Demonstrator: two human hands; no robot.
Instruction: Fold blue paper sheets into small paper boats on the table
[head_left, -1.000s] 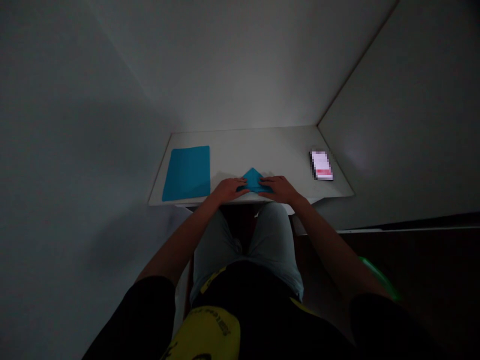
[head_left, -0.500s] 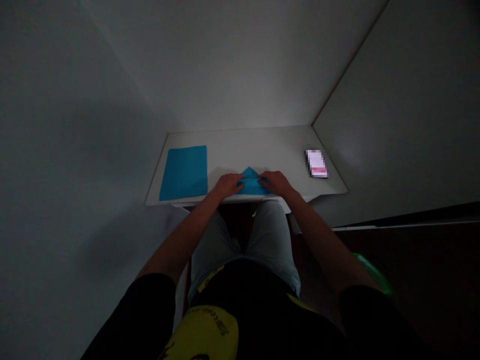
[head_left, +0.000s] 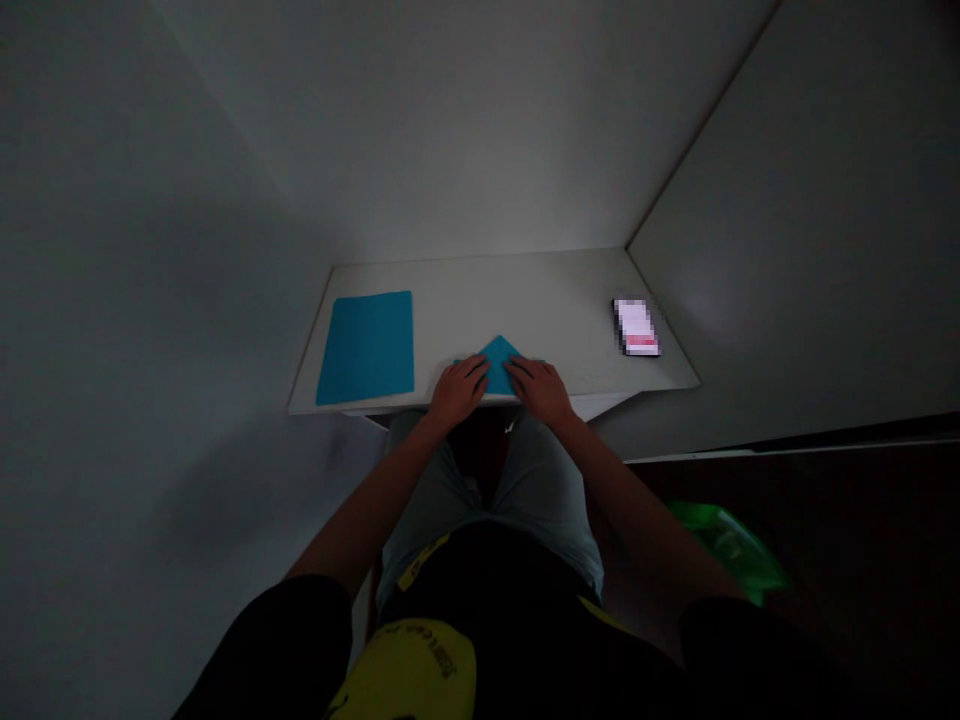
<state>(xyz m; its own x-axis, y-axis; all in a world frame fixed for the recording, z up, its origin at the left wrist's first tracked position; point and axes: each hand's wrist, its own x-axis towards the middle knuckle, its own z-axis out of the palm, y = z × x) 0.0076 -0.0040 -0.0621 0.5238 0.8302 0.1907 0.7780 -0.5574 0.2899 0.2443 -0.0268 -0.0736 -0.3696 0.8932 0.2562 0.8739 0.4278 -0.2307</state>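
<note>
A folded blue paper (head_left: 500,368) with a pointed top lies at the front edge of the white table (head_left: 517,290). My left hand (head_left: 459,388) rests flat on its left part, fingers spread and pointing away from me. On the right part lies my right hand (head_left: 541,388), its fingers likewise laid out over the paper. Both hands cover the paper's sides; narrow blue strips show past the fingertips. The centre of the paper is visible between the hands.
A flat stack or sheet of blue paper (head_left: 367,348) lies at the table's left. Near the right edge is a phone (head_left: 637,327) with a lit screen. Walls border the table behind and at the right. A green object (head_left: 731,548) stands low at the right.
Both hands have turned from gripping the paper's sides to lying flat on it, slightly nearer me. The paper's upper part now shows as one larger peak between them.
</note>
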